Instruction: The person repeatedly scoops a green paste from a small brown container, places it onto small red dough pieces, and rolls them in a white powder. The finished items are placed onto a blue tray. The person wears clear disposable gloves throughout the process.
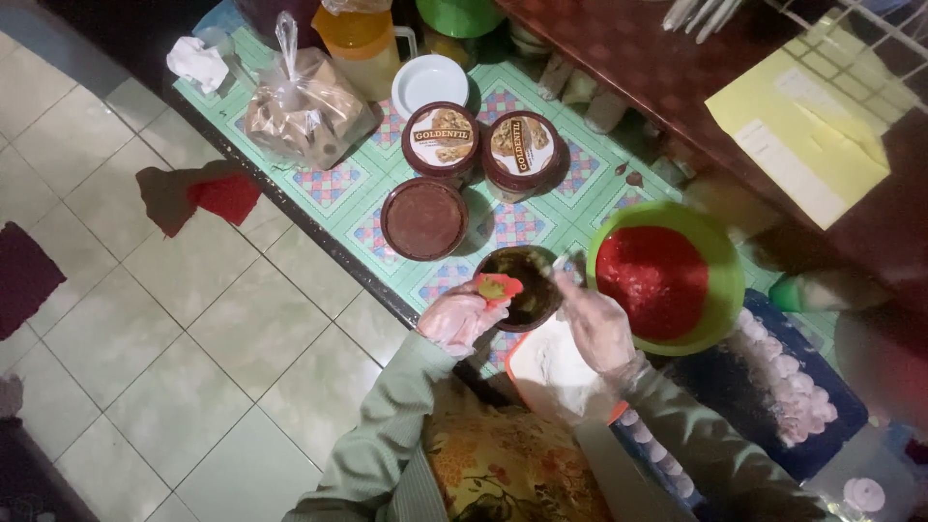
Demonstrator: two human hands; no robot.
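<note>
Two round brown tubs with tan labels [480, 145] sit mid-table, clear bag [302, 106] at far-left corner. My left hand [457, 317] pinches a red-yellow piece [497, 287] over the dark open tub [522, 286] at the near edge; right hand [596, 324] fingers curled at its rim, grip unclear.

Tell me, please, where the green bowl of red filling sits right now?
In the head view, the green bowl sits on the patterned table, just right of the right hand and the small dark tub.
</note>
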